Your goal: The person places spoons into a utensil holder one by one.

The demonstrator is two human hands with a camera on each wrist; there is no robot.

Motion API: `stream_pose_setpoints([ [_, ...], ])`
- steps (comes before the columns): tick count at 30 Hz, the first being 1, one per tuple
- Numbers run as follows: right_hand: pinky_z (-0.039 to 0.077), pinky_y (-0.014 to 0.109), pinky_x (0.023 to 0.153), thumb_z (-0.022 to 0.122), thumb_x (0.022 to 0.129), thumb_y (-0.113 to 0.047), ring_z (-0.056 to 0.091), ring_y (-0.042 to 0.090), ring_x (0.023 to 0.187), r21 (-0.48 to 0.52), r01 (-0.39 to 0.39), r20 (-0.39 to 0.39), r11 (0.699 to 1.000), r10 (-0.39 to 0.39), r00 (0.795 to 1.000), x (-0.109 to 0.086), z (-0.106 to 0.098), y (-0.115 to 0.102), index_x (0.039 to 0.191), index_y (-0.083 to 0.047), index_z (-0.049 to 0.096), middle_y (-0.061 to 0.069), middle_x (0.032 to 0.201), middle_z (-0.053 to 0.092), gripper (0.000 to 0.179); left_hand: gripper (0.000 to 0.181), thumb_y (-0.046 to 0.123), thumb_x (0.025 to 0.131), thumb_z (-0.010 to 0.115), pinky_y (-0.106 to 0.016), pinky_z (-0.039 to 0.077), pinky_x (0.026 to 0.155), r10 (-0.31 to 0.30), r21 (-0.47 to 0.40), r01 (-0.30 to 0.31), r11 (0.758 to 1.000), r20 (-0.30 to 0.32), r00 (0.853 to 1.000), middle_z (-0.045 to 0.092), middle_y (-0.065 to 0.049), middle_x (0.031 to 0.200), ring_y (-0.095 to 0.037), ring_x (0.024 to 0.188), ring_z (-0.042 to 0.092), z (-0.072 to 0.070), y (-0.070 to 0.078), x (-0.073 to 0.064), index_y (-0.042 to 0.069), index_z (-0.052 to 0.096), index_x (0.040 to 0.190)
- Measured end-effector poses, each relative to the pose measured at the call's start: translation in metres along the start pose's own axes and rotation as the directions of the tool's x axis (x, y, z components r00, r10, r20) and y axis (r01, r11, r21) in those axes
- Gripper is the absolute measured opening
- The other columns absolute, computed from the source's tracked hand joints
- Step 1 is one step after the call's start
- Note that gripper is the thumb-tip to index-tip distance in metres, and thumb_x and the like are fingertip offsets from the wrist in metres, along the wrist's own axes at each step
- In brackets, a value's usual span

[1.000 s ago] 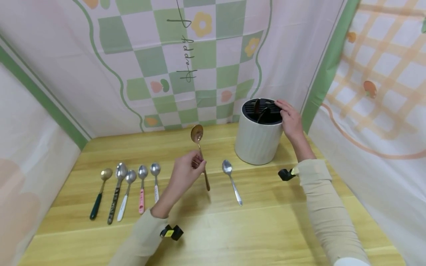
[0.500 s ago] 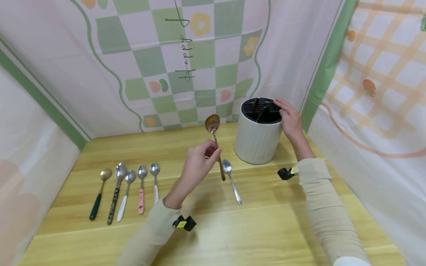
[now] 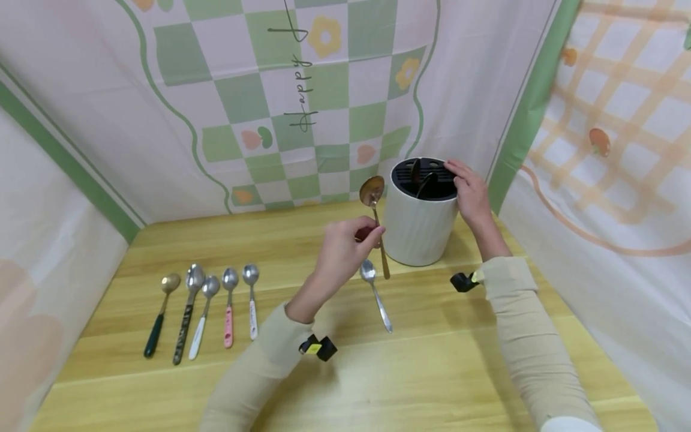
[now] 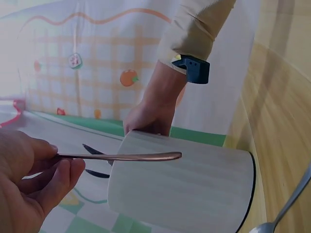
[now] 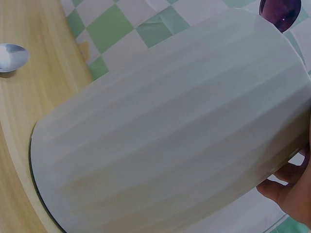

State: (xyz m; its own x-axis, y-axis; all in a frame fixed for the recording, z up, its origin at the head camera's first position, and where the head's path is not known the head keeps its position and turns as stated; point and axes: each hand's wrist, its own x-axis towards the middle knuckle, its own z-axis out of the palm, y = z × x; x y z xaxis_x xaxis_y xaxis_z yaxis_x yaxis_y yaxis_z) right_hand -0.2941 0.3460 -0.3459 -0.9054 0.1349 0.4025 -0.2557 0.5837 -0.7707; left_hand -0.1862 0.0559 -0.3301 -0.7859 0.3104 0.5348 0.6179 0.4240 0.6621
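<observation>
Left hand (image 3: 345, 246) pinches the gold spoon (image 3: 372, 191) mid-handle, holder (image 3: 418, 234) just right of those fingers; right hand (image 3: 472, 195) rests fairly straight fingers up top. Skinny grip imo, bumping the holder could swivel it.

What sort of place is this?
Likely a staged tabletop setup, perhaps indoors: a wood-look table, patterned cloth hung behind and beside it, and five spoons laid in a row.

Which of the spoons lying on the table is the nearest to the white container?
The all-silver spoon, lying alone near the white container; the other five on the table are grouped farther to the left.
</observation>
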Motion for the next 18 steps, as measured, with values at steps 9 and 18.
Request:
stream_pose_setpoints([
  [9, 0.022, 0.035, 0.125, 0.036, 0.102, -0.009, 0.035, 0.028, 0.148, 0.008, 0.003, -0.007, 1.0, -0.003, 1.0, 0.001, 0.001, 0.002, 0.137, -0.002, 0.058, 0.011, 0.153, 0.048, 0.043, 0.014, 0.016, 0.095, 0.068, -0.009, 0.052, 0.065, 0.051, 0.045, -0.051, 0.998, 0.004, 0.999, 0.075, -0.006, 0.081, -0.012, 0.072, 0.07, 0.006, 0.016, 0.022, 0.004, 0.073, 0.088],
  [18, 0.021, 0.036, 0.126, 0.035, 0.103, -0.011, 0.034, 0.028, 0.149, 0.004, -0.005, 0.001, 1.0, 0.005, 1.0, 0.0, 0.001, 0.0, 0.138, -0.003, 0.057, 0.01, 0.154, 0.047, 0.043, 0.022, 0.02, 0.099, 0.063, -0.01, 0.047, 0.058, 0.076, 0.08, -0.078, 0.994, 0.024, 0.997, 0.074, -0.002, 0.077, -0.006, 0.066, 0.066, 0.009, 0.034, 0.052, 0.007, 0.074, 0.087],
])
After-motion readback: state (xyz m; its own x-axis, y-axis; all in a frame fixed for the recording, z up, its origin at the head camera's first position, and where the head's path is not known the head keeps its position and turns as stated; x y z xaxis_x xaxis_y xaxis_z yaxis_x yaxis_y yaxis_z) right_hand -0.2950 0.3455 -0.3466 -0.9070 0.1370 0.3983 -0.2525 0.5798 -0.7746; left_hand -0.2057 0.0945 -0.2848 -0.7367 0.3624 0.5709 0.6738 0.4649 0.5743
